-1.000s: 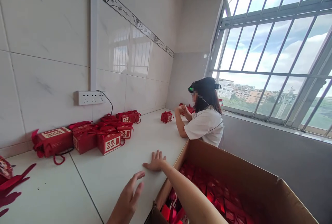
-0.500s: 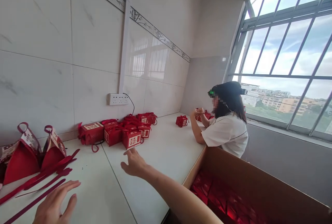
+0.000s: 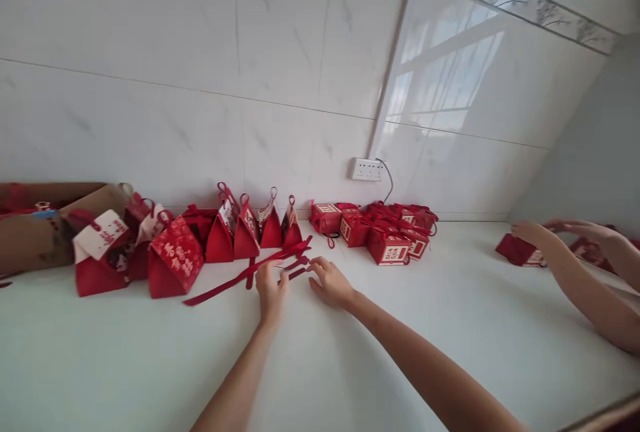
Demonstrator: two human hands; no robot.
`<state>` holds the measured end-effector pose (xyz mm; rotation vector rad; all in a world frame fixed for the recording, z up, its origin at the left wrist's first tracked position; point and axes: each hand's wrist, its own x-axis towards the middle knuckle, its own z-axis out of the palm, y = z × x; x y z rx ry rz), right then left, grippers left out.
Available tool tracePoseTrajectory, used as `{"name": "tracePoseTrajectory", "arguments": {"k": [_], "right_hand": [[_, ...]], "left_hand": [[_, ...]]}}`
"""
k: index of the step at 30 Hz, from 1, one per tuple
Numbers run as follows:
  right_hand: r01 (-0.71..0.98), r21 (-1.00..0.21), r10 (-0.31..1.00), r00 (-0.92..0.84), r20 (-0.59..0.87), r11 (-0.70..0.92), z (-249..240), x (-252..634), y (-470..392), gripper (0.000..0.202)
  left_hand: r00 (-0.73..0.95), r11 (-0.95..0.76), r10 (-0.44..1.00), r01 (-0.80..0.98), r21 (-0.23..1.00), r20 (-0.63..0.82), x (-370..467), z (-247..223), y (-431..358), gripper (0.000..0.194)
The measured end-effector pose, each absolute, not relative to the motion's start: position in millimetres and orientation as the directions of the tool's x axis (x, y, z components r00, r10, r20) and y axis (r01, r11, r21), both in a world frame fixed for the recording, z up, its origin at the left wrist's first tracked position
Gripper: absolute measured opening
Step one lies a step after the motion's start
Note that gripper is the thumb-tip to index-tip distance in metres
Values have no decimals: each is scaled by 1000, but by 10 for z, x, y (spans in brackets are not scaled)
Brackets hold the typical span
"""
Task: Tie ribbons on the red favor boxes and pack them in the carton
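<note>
Several dark red ribbons [image 3: 225,291] lie loosely across the white table. Over their middle, my left hand [image 3: 271,292] reaches in with its fingers curved and the thumb apart, holding nothing that I can see. To its right, my right hand [image 3: 333,283] rests low at the ribbons' right ends. Its fingertips touch or nearly touch a ribbon end, and the thumb stands apart from the fingers. Behind the hands stand red tent-shaped gift boxes [image 3: 247,235] with loops on top. Right of these is a cluster of red cube-shaped gift boxes [image 3: 385,249] tied with ribbon.
More red gift boxes [image 3: 177,259] stand at the left, before a cardboard box [image 3: 30,242]. A power strip [image 3: 369,169] with a cable is on the tiled wall. At the right, a co-worker's hands [image 3: 565,232] are over another red box [image 3: 517,250].
The view has swung left and down to the table. My right hand has left the cube-shaped boxes and come beside my left hand at the ribbons.
</note>
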<state>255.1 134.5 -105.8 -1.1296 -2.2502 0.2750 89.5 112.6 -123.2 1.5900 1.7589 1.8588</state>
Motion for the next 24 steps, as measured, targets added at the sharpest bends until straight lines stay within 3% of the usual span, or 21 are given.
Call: {"name": "tracePoseTrajectory", "arguments": {"k": [3,8,11,15,18,21,24], "right_hand": [[673,-409,779,-446,441,616,-901,2322,1584,18],[766,-467,854,-201,481,442,-605,1865,2053,33],[796,-528,897,-45,439,298,-532,1690,2264,46],[812,-545,937,-6,349,209,-556,1672,2400,37],[825,-510,919,-28,394,244,-528,1723,2375,40],[819,-432,825,-87,558,378,-401,1652,2242,44],[711,-255,655,-366,661,655,-266,1371,2037,34]], "left_hand": [[-449,-292,712,510,809,540,945,-1250,1096,20],[-415,-288,755,486,825,508,986,-1195,1011,22],[-383,-293,776,484,824,501,1006,-1163,979,25],[-354,-270,813,475,838,463,1033,-1141,955,26],[-346,-248,834,460,852,430,1048,-1132,940,25],[-345,-233,844,454,860,411,1057,-1120,925,25],[-348,-205,854,458,865,387,1053,-1112,916,26]]}}
